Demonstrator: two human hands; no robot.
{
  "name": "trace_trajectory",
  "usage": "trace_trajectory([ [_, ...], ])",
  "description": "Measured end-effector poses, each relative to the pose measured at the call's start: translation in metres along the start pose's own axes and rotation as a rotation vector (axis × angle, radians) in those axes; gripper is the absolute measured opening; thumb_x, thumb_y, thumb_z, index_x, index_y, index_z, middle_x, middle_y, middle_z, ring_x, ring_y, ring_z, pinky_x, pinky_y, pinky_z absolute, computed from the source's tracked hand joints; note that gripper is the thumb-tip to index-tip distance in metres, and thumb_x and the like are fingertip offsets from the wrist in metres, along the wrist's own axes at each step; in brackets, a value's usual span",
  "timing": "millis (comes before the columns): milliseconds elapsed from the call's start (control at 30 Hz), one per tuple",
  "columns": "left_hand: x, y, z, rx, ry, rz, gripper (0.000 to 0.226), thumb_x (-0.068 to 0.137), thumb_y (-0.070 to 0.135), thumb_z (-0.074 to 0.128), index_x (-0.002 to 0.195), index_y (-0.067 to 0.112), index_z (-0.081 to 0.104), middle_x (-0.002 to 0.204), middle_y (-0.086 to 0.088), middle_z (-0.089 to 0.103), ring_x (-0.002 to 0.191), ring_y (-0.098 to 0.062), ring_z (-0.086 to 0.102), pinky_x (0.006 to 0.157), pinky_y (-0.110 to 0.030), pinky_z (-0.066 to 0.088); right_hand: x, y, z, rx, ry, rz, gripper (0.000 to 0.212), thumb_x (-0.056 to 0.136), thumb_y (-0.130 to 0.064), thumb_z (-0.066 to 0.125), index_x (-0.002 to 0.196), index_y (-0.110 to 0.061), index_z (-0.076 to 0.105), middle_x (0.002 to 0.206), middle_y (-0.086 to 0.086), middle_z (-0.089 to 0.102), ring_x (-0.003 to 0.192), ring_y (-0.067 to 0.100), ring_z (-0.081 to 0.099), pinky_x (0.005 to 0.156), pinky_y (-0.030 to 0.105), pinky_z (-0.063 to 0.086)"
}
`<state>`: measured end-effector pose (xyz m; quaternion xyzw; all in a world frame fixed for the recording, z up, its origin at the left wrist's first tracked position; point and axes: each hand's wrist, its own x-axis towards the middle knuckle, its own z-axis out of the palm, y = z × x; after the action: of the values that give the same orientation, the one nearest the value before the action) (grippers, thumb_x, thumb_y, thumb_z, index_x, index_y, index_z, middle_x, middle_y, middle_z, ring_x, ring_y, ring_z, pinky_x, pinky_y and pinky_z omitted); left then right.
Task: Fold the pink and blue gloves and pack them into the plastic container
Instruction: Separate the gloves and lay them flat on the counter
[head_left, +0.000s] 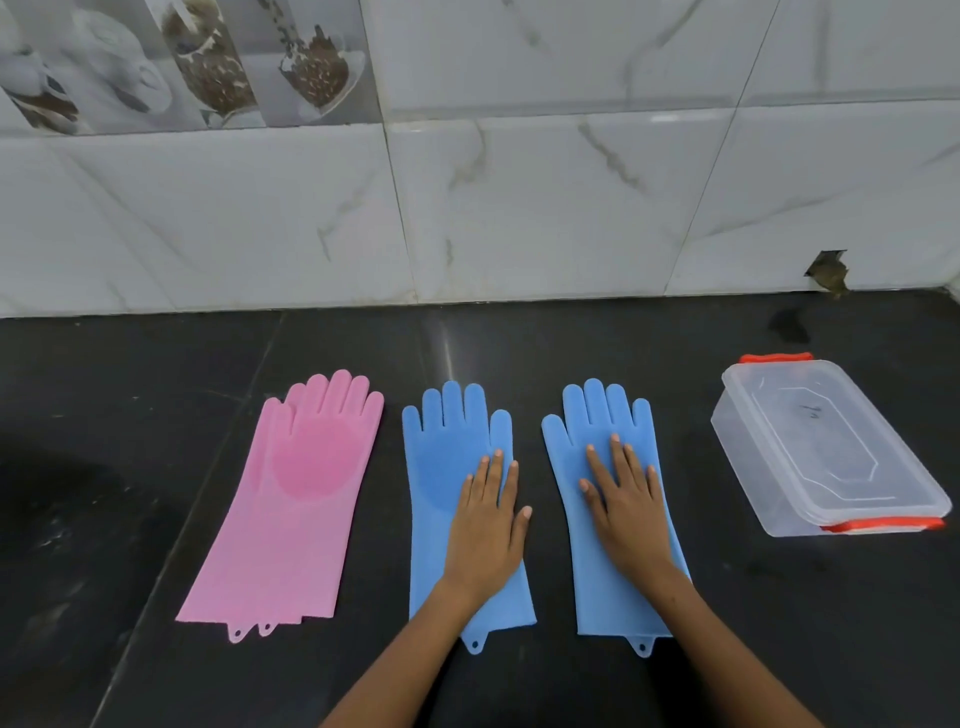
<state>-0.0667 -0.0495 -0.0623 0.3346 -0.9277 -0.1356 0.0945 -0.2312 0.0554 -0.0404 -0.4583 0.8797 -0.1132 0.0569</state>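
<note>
Two blue gloves (457, 467) — flat, container (826, 447) lid marking illegible

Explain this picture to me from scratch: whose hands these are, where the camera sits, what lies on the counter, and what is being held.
There is no machine here. A person wears a wide-angle camera on the head, so the one picture looks forward and down at their own arms. The left hand rests flat on the middle blue glove, and the right hand rests flat on the right blue glove. Neither hand has a grip on anything; the fingers lie straight. To the left lie the pink gloves, apparently two stacked, since two hanging tabs show at the cuff. At the far right stands a clear plastic container with its lid on and orange clips. All lie on a dark counter below a marbled tile wall.
</note>
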Motion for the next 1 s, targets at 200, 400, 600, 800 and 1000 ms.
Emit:
trace_trajectory([
  [200, -0.003, -0.006, -0.006, -0.024, -0.024, 0.113, 0.06, 0.1, 0.046, 0.018, 0.151, 0.02, 0.001, 0.16, 0.007, -0.004, 0.146, -0.01, -0.011, 0.118, -0.028, -0.006, 0.006, -0.006, 0.006, -0.048, 0.027, 0.044, 0.057, 0.096, -0.051, 0.008, 0.149, -0.029, 0.01, 0.16, 0.004, 0.006, 0.147, 0.023, 0.005, 0.119, 0.044, 0.007],
  [400, 0.01, 0.001, -0.005, -0.008, -0.026, 0.073, 0.057, 0.101, 0.041, 0.018, 0.151, 0.019, 0.003, 0.16, 0.005, -0.001, 0.147, -0.011, -0.009, 0.118, -0.028, -0.005, 0.011, -0.006, 0.01, -0.037, 0.029, 0.046, 0.054, 0.099, -0.046, 0.022, 0.149, -0.029, 0.01, 0.16, 0.005, 0.007, 0.147, 0.024, 0.006, 0.119, 0.044, 0.007],
  [600, 0.014, 0.009, -0.001, -0.015, -0.017, 0.038, 0.055, 0.101, 0.041, 0.018, 0.151, 0.019, 0.008, 0.16, 0.004, 0.002, 0.147, -0.013, -0.008, 0.118, -0.031, -0.004, 0.01, -0.002, 0.012, -0.005, 0.048, 0.038, 0.055, 0.098, -0.045, 0.026, 0.149, -0.031, 0.009, 0.16, 0.003, 0.007, 0.147, 0.022, 0.005, 0.118, 0.041, 0.004],
  [800, 0.02, 0.011, -0.001, -0.009, -0.021, 0.027, 0.057, 0.101, 0.043, 0.016, 0.151, 0.019, 0.006, 0.16, 0.004, -0.002, 0.147, -0.015, -0.008, 0.118, -0.032, -0.006, 0.014, -0.004, 0.012, -0.002, 0.055, 0.044, 0.055, 0.098, -0.046, 0.025, 0.149, -0.031, 0.01, 0.16, 0.003, 0.007, 0.147, 0.023, 0.005, 0.119, 0.042, 0.005],
  [1000, 0.02, 0.014, -0.004, -0.035, -0.005, 0.032, 0.057, 0.101, 0.042, 0.019, 0.151, 0.019, 0.006, 0.16, 0.004, -0.003, 0.147, -0.015, -0.009, 0.119, -0.031, -0.004, 0.015, -0.007, 0.006, 0.067, 0.064, 0.03, 0.054, 0.098, -0.044, 0.028, 0.148, -0.029, 0.015, 0.16, 0.003, 0.008, 0.147, 0.021, 0.006, 0.119, 0.041, 0.004],
])
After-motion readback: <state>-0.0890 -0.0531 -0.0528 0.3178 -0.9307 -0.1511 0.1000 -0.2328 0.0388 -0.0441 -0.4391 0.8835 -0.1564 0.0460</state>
